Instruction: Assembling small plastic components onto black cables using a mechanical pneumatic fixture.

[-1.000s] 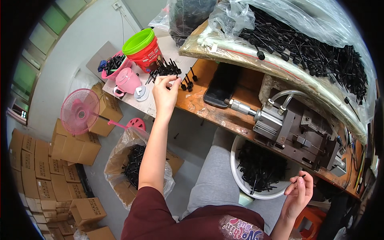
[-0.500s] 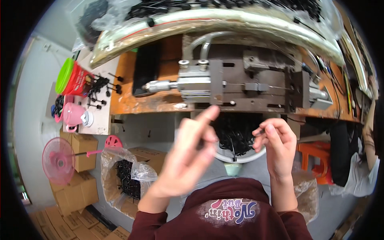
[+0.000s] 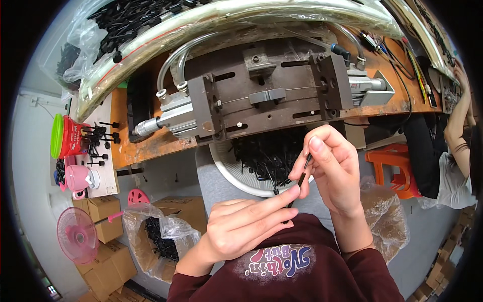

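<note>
In front of my shirt my two hands have come close together. My left hand point(image 3: 246, 220) pinches a slim black rod point(image 3: 302, 179) between its thumb and fingers, with the upper end sticking out toward my right hand. A short, thin dark piece point(image 3: 308, 160) sits between the thumb and fingertips of my right hand point(image 3: 336, 168). The two pieces are near each other; I cannot tell whether they touch. Just beyond my hands is a round white basket point(image 3: 225, 171) holding many black rod-like parts point(image 3: 259, 153).
A metal clamping fixture point(image 3: 269, 108) with air cylinders and clear hoses stands on the wooden bench point(image 3: 156, 147). At left are a red tub point(image 3: 74, 138), a pink jug point(image 3: 78, 178) and a pink fan point(image 3: 77, 235). An orange stool point(image 3: 390, 168) and another person's arm point(image 3: 457, 136) are at right.
My left hand has come down from near the fixture to beside my right hand, where the black rod now shows in it. The view has shifted and tilted.
</note>
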`<state>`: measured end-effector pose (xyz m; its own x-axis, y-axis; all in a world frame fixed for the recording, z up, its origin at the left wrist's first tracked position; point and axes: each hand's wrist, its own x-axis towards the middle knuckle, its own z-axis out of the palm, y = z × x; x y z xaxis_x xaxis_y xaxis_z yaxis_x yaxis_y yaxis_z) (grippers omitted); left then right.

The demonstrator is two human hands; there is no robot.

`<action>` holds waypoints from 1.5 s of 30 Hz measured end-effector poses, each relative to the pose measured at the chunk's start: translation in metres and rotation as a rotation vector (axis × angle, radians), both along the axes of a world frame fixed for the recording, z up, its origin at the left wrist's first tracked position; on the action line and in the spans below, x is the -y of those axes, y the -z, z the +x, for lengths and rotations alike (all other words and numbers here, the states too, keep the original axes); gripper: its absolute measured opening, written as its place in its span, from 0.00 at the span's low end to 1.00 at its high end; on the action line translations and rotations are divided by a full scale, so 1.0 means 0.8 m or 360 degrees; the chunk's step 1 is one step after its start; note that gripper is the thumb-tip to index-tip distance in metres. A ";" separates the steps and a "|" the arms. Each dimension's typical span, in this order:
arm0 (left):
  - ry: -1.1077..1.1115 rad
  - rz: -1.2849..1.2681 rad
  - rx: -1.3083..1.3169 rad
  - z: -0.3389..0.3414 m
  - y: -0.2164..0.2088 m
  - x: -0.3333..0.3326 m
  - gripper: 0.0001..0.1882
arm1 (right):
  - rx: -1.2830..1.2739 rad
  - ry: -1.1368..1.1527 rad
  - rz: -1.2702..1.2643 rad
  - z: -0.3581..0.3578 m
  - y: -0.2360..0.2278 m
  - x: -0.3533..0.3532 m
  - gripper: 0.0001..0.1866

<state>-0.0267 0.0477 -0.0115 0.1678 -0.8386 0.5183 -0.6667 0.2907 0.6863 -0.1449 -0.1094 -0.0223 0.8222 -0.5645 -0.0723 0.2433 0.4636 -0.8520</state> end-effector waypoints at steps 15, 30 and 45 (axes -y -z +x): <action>-0.0050 -0.0003 0.0119 -0.004 0.005 -0.002 0.14 | 0.0090 -0.0022 -0.0117 -0.007 0.001 -0.004 0.06; -0.0054 0.0039 0.0048 -0.004 0.009 -0.003 0.14 | 0.0003 -0.0096 -0.0247 -0.006 0.000 -0.005 0.07; -0.0620 -0.0020 0.0504 0.024 0.021 0.065 0.15 | -0.0386 0.0053 -0.0307 -0.016 0.013 -0.004 0.08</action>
